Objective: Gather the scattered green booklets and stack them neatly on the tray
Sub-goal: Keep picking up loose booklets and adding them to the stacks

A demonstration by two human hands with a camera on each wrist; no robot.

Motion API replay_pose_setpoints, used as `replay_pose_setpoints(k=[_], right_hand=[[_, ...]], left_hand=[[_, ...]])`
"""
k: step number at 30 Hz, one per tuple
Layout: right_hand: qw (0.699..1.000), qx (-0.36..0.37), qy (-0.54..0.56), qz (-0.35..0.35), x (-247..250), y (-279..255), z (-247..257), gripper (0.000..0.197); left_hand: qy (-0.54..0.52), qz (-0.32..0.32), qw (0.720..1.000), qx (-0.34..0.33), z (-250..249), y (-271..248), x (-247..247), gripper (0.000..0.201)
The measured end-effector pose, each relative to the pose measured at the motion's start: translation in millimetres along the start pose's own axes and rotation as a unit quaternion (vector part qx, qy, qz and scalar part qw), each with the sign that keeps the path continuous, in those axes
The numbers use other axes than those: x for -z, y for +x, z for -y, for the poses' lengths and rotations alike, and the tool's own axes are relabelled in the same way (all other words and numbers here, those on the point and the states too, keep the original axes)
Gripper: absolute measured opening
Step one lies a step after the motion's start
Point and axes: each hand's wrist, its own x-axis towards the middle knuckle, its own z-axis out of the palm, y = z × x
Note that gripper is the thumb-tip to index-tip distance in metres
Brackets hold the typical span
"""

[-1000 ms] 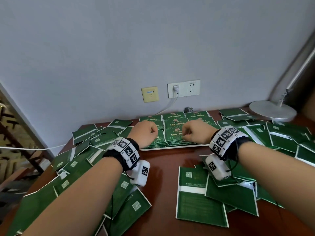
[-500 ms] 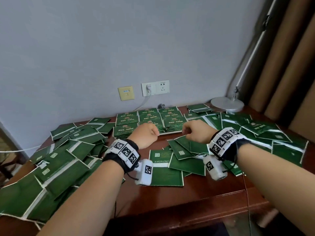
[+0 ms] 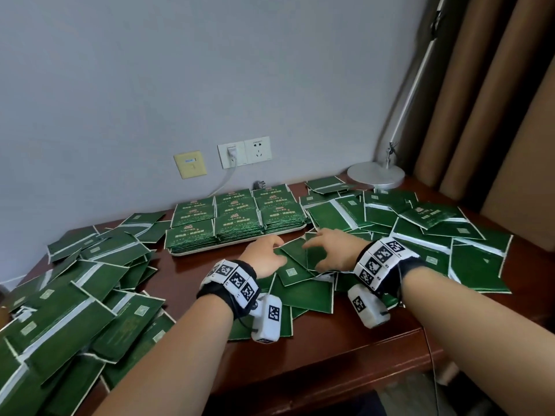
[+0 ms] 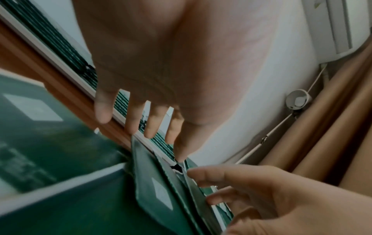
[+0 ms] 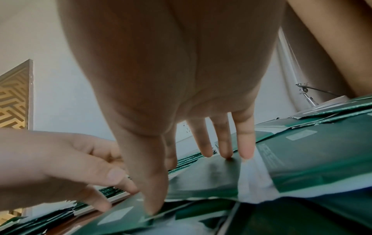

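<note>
Neither grip closed: left hand (image 3: 264, 257) and right hand (image 3: 335, 250) flank loose booklets (image 3: 295, 259).

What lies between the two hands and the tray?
In the head view, a narrow strip of bare table separates the left hand from the tray; loose booklets reach toward it beside the right hand.

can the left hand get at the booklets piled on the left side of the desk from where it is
Probably yes: the left hand is open over the middle booklets, and bare desk lies between it and the left pile.
</note>
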Motion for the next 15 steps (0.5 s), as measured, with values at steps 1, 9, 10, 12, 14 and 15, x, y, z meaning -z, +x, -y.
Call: replay_pose_setpoints(k=[1, 9, 10, 12, 14, 15], right_hand=[[1.0, 0.001, -0.007, 0.012, -1, 2, -2, 0.07], [0.996, 0.021, -0.061, 0.063, -5, 5, -2, 0.072], [0.996, 0.024, -0.061, 0.063, -5, 5, -2, 0.068], [0.997, 0.03, -0.048, 0.05, -4, 4, -3, 0.059], [0.999, 0.028, -0.022, 0.026, -3, 2, -4, 0.049], [1.0, 0.025, -0.009, 0.013, -3, 1, -5, 0.046]], left_hand=[[0.006, 0.008, 1.0, 0.004, -2, 6, -2, 0.052], [0.067, -0.039, 0.995, 0.061, -6, 36, -19, 0.052], [0.069, -0.05, 0.995, 0.061, -6, 38, -20, 0.049], [0.066, -0.063, 0.994, 0.062, -7, 40, -22, 0.044], [0.06, -0.069, 0.994, 0.063, -8, 42, -23, 0.041], [0.056, -0.069, 0.994, 0.064, -10, 42, -23, 0.039]])
